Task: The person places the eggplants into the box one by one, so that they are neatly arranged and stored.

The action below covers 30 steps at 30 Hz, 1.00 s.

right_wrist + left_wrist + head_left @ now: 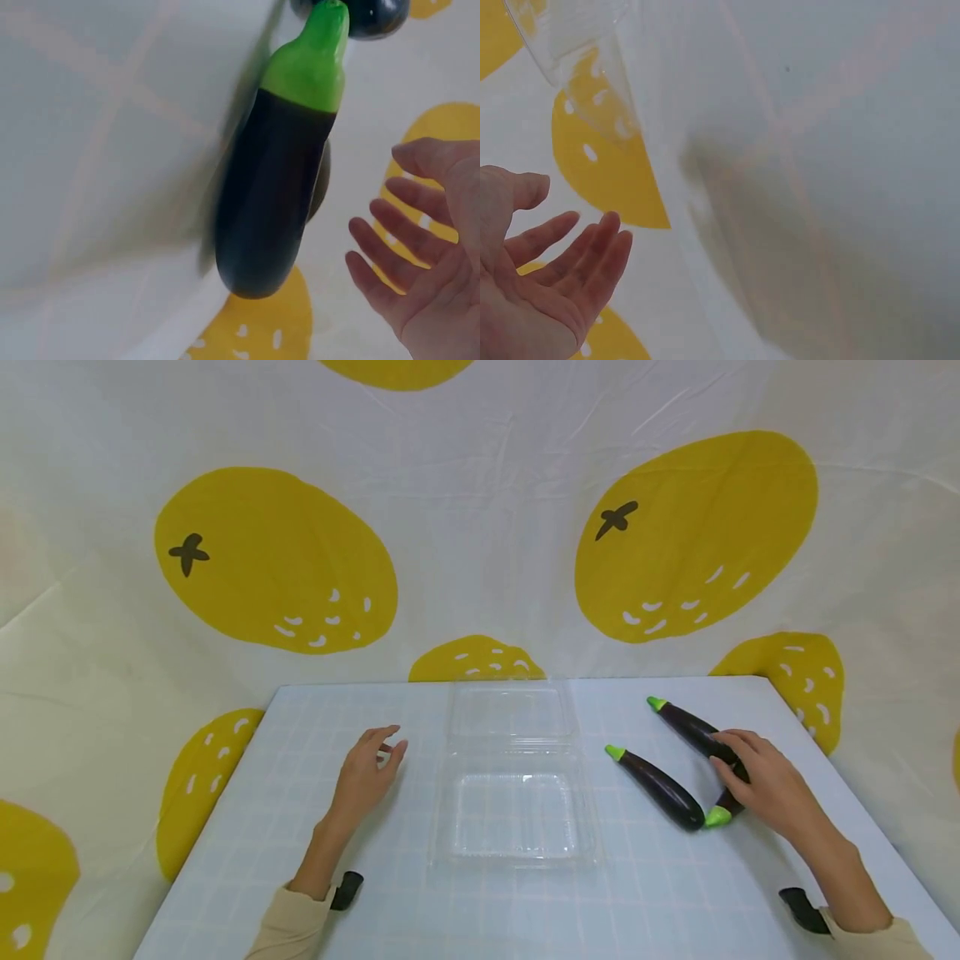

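Observation:
My right hand hovers over the eggplants at the right of the table, its fingers loosely bent. In the right wrist view a gap separates the fingers from the nearest dark eggplant with a green cap. Partly hidden by that hand in the head view, this eggplant lies beside a back eggplant and a left one. Left of a clear plastic clamshell box, my left hand is held above the table with relaxed fingers and nothing in it.
The box stands unfolded mid-table, its lid toward the back edge. A pale checked cloth covers the table. Behind hangs a white curtain printed with yellow fruit. Each wrist bears a black strap.

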Available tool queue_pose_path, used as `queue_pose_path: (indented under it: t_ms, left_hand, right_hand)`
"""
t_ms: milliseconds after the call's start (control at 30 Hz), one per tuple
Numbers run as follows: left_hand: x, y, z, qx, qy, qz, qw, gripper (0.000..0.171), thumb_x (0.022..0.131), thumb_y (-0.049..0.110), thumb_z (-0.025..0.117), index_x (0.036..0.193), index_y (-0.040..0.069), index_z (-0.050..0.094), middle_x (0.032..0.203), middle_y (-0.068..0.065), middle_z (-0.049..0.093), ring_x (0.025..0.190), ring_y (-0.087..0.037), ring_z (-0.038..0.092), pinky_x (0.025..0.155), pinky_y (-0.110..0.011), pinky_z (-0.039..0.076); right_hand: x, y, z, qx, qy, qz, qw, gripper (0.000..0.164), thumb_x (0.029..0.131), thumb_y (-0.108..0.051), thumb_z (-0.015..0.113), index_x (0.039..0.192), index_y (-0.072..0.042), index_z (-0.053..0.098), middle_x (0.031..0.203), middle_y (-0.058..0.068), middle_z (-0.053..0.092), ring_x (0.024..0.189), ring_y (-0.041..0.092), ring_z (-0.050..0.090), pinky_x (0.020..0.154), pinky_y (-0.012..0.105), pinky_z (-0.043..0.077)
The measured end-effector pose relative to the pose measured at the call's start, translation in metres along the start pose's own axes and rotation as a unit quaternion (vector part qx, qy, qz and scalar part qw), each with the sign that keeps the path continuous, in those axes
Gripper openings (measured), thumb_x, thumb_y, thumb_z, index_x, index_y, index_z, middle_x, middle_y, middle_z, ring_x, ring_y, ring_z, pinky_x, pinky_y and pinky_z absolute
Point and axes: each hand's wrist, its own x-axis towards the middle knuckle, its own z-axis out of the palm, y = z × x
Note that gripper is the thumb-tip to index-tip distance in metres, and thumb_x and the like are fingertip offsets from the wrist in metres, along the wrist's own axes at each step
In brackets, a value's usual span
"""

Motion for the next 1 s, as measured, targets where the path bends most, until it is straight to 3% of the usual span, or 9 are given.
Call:
queue_pose_path:
  t_ms: [367,633,1000]
  left_hand:
    - [-0.002,0.015,0.009,-0.051,0.017,0.016,0.9984,0.031,0.1,0.013,0.07,0.127,0.0,0.068,0.115,-0.019,0.068,0.088,-0.025,0.067,0.075,-0.038,0.06]
    - [-0.005,0.025,0.02,-0.064,0.004,-0.002,0.9979,0.03,0.1,0.015,0.07,0.127,0.001,0.069,0.11,-0.01,0.068,0.087,-0.02,0.065,0.073,-0.029,0.058]
    - [-0.007,0.034,0.034,-0.077,-0.016,-0.009,0.9968,0.032,0.1,0.016,0.07,0.127,-0.001,0.068,0.108,-0.009,0.069,0.088,-0.021,0.065,0.073,-0.027,0.059]
  right_hand:
    - [0.001,-0.01,0.01,0.023,0.023,-0.03,0.999,0.046,0.084,0.001,0.08,0.126,0.0,0.062,0.121,0.022,0.061,0.107,0.045,0.059,0.085,0.065,0.05]
    - [0.003,-0.025,0.017,0.026,0.008,-0.026,0.999,0.045,0.086,-0.004,0.08,0.127,-0.001,0.063,0.123,0.019,0.062,0.11,0.042,0.06,0.088,0.063,0.051]
    - [0.001,-0.038,0.025,0.04,-0.036,-0.018,0.998,0.041,0.094,-0.013,0.076,0.131,-0.001,0.062,0.127,0.021,0.061,0.115,0.042,0.057,0.091,0.064,0.05]
